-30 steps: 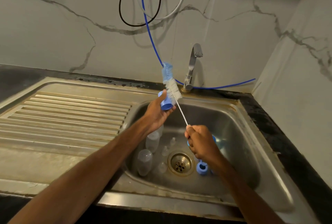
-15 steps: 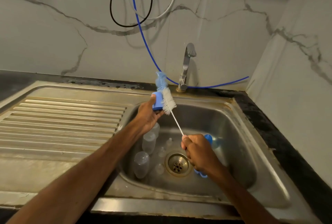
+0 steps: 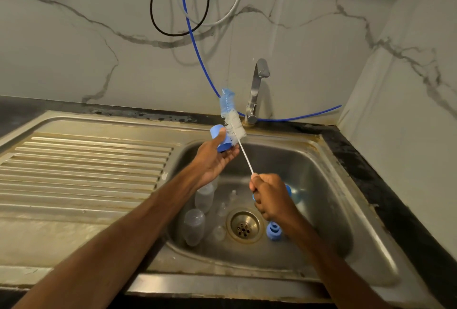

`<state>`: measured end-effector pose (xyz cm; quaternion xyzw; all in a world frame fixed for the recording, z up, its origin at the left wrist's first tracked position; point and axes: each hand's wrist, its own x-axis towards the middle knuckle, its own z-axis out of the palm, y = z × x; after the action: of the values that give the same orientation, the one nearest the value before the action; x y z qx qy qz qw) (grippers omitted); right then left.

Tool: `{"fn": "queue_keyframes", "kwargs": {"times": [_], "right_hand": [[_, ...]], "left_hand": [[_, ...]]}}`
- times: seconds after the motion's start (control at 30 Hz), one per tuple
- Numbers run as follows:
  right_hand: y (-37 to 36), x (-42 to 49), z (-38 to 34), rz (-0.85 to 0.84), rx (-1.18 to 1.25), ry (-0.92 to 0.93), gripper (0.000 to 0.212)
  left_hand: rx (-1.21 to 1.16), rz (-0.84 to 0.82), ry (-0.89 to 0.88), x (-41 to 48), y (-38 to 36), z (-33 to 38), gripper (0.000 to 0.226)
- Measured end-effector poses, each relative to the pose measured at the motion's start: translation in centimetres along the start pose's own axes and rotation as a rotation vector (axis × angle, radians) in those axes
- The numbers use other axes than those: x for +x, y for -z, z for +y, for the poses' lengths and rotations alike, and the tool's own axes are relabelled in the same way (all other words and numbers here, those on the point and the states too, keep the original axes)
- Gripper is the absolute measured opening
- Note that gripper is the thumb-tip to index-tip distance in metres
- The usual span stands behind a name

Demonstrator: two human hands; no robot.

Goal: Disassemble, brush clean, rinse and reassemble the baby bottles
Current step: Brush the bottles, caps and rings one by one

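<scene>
Your left hand (image 3: 214, 160) pinches the blue cap (image 3: 223, 145) at frame centre, above the sink (image 3: 346, 185). Your right hand (image 3: 270, 197) is clenched round the bottle brush (image 3: 233, 123) handle. A hard stroke could knock the lightly held cap down among the clear bottles (image 3: 204, 197).

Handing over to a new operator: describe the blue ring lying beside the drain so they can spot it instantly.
In the steel sink basin, find the round drain in its floor. Just right of it, below the right hand gripping the brush, lies the blue ring. The bottles left of the drain are clear, and the blue cap is held in the left hand.
</scene>
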<state>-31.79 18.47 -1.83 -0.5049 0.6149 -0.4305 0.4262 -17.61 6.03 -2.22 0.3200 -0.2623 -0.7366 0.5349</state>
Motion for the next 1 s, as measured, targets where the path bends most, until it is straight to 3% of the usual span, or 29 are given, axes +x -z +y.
{"fn": "queue_keyframes", "kwargs": {"times": [0.17,0.3,0.47,0.57,0.77,1.0], "right_hand": [[0.3,-1.1,0.9,-0.021,-0.069,0.013,0.042],[0.5,0.5,0.3,0.03,0.066,-0.044,0.039],[0.5,-0.7,1.9,0.048,-0.139,0.068,0.045],[0.1,0.3,1.3,0.089,-0.166,0.109,0.045],[-0.4,-0.9,2.0,0.047,-0.142,0.196,0.04],[0.5,0.5,0.3,0.049,-0.012,0.094,0.044]], "left_hand": [[0.043,0.0,-0.001,0.2,1.1,0.9,0.05],[0.075,-0.077,-0.038,0.0,0.6,0.4,0.044],[0.068,-0.017,-0.053,0.4,1.5,0.4,0.041],[0.086,-0.01,-0.027,0.1,0.8,0.3,0.039],[0.259,0.013,-0.142,0.6,1.8,0.6,0.04],[0.341,-0.197,-0.117,0.0,1.2,-0.1,0.04]]}}
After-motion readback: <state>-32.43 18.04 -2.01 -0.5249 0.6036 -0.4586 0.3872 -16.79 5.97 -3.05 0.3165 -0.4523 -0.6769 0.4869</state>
